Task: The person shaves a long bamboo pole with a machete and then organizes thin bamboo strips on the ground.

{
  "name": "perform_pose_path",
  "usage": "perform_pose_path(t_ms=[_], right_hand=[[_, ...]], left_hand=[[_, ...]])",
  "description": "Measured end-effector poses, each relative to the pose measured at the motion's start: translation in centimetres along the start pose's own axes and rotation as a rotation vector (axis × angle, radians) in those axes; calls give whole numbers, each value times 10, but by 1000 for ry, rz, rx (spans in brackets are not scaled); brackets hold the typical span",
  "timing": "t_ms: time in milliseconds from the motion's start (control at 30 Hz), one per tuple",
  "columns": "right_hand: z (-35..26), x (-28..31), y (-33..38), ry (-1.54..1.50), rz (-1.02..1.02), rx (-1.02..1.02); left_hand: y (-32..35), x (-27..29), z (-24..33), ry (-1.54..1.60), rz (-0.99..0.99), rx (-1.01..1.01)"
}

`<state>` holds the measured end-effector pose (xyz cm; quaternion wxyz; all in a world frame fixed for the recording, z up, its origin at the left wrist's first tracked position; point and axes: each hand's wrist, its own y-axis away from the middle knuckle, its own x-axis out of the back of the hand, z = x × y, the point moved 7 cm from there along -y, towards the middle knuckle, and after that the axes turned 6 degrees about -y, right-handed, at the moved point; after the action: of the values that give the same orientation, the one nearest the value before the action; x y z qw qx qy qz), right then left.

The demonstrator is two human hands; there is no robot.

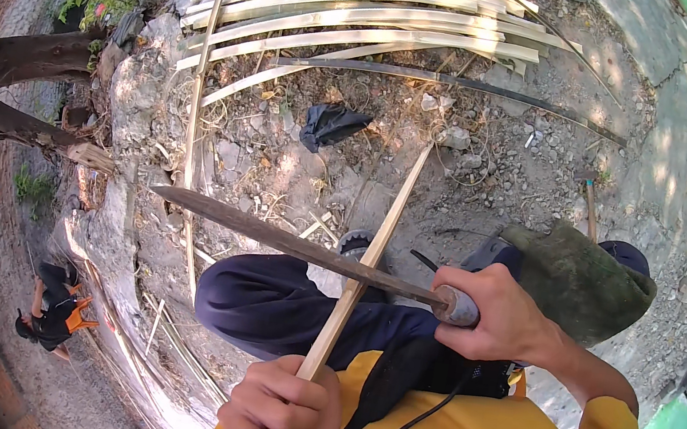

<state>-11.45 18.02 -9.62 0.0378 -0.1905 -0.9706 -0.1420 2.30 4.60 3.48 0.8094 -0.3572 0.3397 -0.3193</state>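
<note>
The left hand [278, 413] is closed round one long pale bamboo strip [344, 310] over the navy trousers [272, 298], its axis running away and slightly right; the right hand [491, 317] grips one dark metal knife [293, 248], blade pointing left across it. Stony grey ground [538, 178] lies open right of the strip's tip; the pale strips [366, 16] beyond overlap past counting

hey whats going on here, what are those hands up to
A person's left hand grips the lower end of a pale strip. The right hand holds a long knife, its blade crossing over the strip; whether they touch is unclear. More pale strips lie on the ground ahead.
</note>
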Motion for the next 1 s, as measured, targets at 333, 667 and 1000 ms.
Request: perform_pose_path(t_ms=[333, 667, 1000], right_hand=[[-5, -16, -9, -92, -80, 2], [-22, -16, -18, 30, -75, 32], [-10, -17, -12, 77, -26, -11]], left_hand=[[1, 2, 0, -12, 42, -16], [-4, 4, -2, -25, 111, -38], [5, -1, 5, -41, 30, -41]])
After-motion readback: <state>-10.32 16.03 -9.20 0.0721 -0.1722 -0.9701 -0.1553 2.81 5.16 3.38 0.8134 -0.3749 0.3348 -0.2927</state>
